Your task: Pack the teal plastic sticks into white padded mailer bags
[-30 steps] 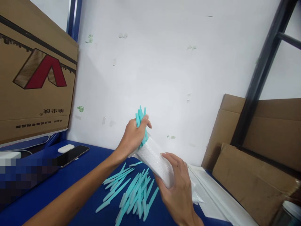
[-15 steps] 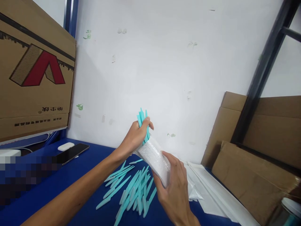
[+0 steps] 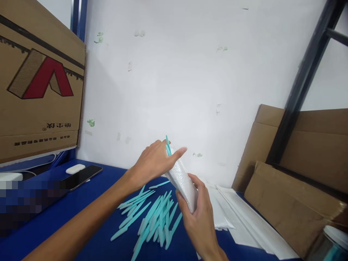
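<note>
My right hand (image 3: 199, 214) grips the lower end of a white bubble-wrap pouch (image 3: 181, 181), which tilts up to the left. Around its mouth is my left hand (image 3: 156, 157), thumb stretched across the front and the other fingers mostly hidden behind. Slim teal sticks that look like eyebrow razors (image 3: 168, 145) poke out of the mouth beside the left thumb; the rest of them is hidden by the pouch and hand. Below the hands, a loose pile of the same teal razors (image 3: 156, 217) lies on the blue table (image 3: 98, 206).
Flat white pouches (image 3: 241, 221) lie at the right, near folded cardboard (image 3: 290, 203) and a lidded jar (image 3: 331, 243). At the left are a phone (image 3: 83, 177), a white case (image 3: 75, 169) and a large printed carton (image 3: 43, 116). A white wall (image 3: 174, 79) stands behind.
The teal razors have slid down into the pouch, so fewer tips show. My left hand has shifted from gripping the bundle to the pouch's mouth, its thumb now extended. The right hand keeps its hold.
</note>
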### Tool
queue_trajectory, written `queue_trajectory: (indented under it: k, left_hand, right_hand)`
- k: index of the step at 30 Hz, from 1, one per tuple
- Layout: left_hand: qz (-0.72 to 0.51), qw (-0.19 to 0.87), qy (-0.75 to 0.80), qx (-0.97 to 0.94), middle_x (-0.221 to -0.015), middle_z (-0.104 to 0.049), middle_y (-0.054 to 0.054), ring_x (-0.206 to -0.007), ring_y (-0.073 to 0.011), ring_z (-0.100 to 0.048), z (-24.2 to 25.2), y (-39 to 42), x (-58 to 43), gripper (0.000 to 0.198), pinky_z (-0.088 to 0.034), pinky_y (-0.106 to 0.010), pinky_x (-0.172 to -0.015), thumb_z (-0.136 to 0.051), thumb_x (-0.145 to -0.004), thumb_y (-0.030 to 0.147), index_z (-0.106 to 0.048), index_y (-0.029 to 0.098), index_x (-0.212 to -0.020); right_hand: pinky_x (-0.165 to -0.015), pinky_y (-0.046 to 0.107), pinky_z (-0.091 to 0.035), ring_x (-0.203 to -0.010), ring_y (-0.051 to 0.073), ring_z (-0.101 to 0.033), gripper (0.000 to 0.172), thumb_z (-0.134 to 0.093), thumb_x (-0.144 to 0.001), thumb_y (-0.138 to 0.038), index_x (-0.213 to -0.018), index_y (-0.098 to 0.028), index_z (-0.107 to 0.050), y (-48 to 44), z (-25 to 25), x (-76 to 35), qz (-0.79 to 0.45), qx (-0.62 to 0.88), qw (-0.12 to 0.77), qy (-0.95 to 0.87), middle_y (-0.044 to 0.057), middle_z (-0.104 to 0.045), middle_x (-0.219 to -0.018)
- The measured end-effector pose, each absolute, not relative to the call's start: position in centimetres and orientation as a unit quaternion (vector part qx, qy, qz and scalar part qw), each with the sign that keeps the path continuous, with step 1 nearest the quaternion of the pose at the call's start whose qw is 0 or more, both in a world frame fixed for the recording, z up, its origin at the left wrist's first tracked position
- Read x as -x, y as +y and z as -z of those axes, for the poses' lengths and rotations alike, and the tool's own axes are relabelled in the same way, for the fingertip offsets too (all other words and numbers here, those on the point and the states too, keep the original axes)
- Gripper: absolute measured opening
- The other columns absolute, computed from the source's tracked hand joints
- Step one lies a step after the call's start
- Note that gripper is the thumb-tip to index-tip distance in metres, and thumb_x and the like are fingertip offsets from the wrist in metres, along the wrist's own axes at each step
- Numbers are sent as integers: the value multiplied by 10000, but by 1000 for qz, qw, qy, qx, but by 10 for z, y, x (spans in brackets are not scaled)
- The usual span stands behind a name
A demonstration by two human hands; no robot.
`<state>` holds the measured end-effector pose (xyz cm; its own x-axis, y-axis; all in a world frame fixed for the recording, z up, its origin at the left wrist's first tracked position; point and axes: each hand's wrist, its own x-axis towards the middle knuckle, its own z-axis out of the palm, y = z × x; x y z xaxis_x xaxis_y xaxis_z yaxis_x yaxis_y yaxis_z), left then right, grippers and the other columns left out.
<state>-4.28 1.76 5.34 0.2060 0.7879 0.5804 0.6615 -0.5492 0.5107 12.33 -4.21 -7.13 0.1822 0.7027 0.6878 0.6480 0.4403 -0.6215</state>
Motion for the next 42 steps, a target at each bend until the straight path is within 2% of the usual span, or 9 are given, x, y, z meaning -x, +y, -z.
queue_trajectory:
  k: [8,13,17,21,26,30,34,37,42]
  left_hand:
    - [-447,188,424,-765,-1043,-747,-108,-821,-257,-689,-63,6,49,744,-473,-346,-713,-391,-902,771,-578,202,-1343]
    - [-337,285,360,-822,-873,-723,-50,-703,-203,-659,-63,1,50,421,-428,-269,-544,-632,-852,582,-687,191,-997]
    - [-352,278,318,-835,-681,-583,27,-607,-140,-558,-64,0,48,187,-381,-251,-527,-636,-862,359,-613,191,-782]
    - [-326,345,247,-845,-664,-530,46,-588,-104,-489,-65,0,46,127,-346,-236,-532,-624,-863,270,-606,176,-778]
    - [-317,394,196,-840,-713,-552,38,-622,-93,-471,-56,0,38,136,-316,-224,-535,-636,-892,296,-643,167,-851]
    - [-343,391,194,-832,-688,-523,59,-578,-75,-432,-51,1,29,123,-303,-204,-503,-669,-897,302,-655,193,-952]
    - [-349,409,173,-825,-605,-475,94,-485,-69,-409,-49,2,24,281,-306,-190,-448,-727,-872,385,-621,244,-1090]
    - [-350,415,150,-826,-703,-585,55,-501,-69,-438,-50,2,23,260,-357,-195,-454,-749,-851,385,-650,233,-1037]
    - [-326,440,166,-820,-822,-701,-14,-589,-103,-536,-54,1,25,295,-443,-229,-522,-834,-757,359,-749,209,-997]
  right_hand:
    - [-885,477,-527,-1160,318,-563,560,-601,-897,-598,-1376,-359,-435,-45,63,-123,-93,524,598,-599,66,-553,-1341]
    - [-882,490,-517,-1167,345,-554,669,-663,-853,-605,-1415,-342,-410,-43,68,-122,-89,527,606,-590,101,-546,-1343]
    - [-859,481,-518,-1109,347,-585,817,-690,-789,-682,-1455,-316,-389,-47,63,-125,-109,500,622,-593,124,-547,-1349]
    - [-740,357,-522,-926,239,-626,638,-502,-949,-638,-1482,-318,-361,-51,47,-139,-165,432,682,-566,86,-633,-1195]
    - [-528,233,-421,-613,134,-497,454,-642,-929,-527,-1317,-304,-564,-44,36,-165,-154,414,690,-573,-25,-586,-745]
    - [-506,225,-392,-564,96,-462,271,-694,-918,-446,-1141,-299,-647,-41,32,-175,-155,388,710,-567,-20,-645,-839]
    - [-563,228,-391,-677,110,-530,149,-723,-901,-383,-995,-272,-695,-41,27,-186,-130,357,723,-578,-1,-670,-954]
    - [-620,247,-392,-767,141,-552,112,-711,-899,-343,-976,-261,-712,-40,26,-197,-162,319,727,-586,10,-663,-948]
    - [-614,281,-357,-735,161,-532,82,-670,-890,-273,-930,-239,-733,-40,27,-205,-180,304,726,-590,18,-646,-879]
